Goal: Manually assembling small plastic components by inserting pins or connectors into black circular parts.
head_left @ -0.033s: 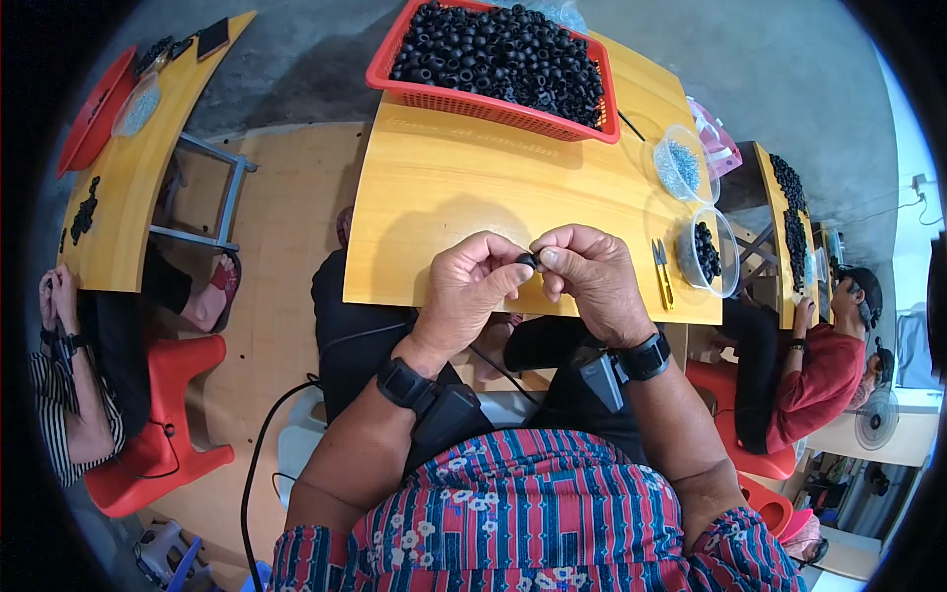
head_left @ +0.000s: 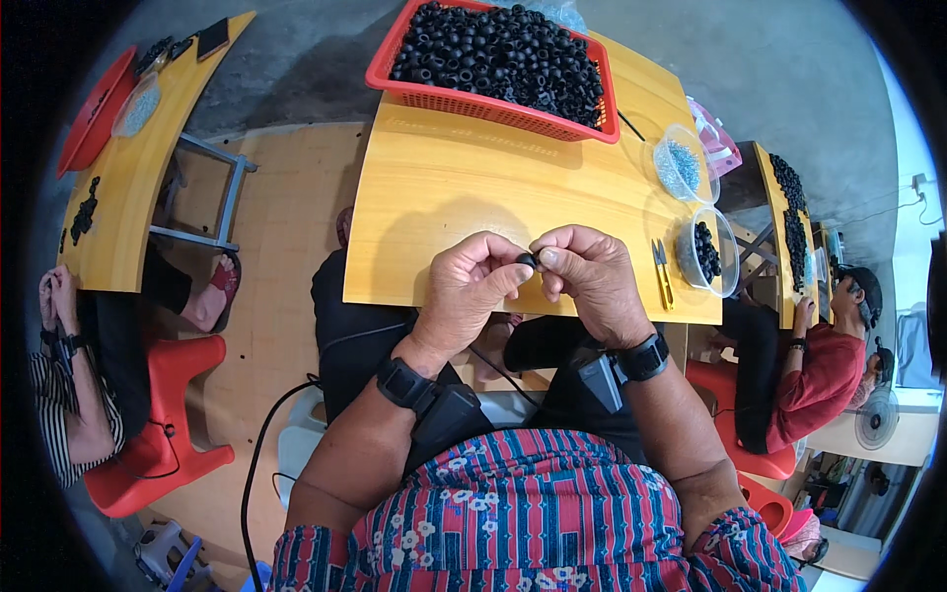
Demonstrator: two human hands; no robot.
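Note:
Close to the table's front edge, my left hand (head_left: 475, 291) pinches a small round black part (head_left: 528, 260) between thumb and fingertips. My right hand (head_left: 590, 281) meets it from the other side, thumb and forefinger pressed together at the part's edge; whatever lies between them is too small to make out. Right of my hands lie yellow-handled thread snips (head_left: 663, 276), apart from both hands. Beside them, a clear round tub (head_left: 731, 259) contains more black parts. Farther back, another clear tub (head_left: 705, 148) holds small shiny bluish pieces.
A red basket (head_left: 473, 111) heaped with hollow black parts stands at the back of the wooden table (head_left: 424, 197). A thin black stick (head_left: 631, 126) lies beside it. Co-workers sit at tables on the left and right, on red stools (head_left: 182, 424). A black cable (head_left: 252, 464) runs by my left arm.

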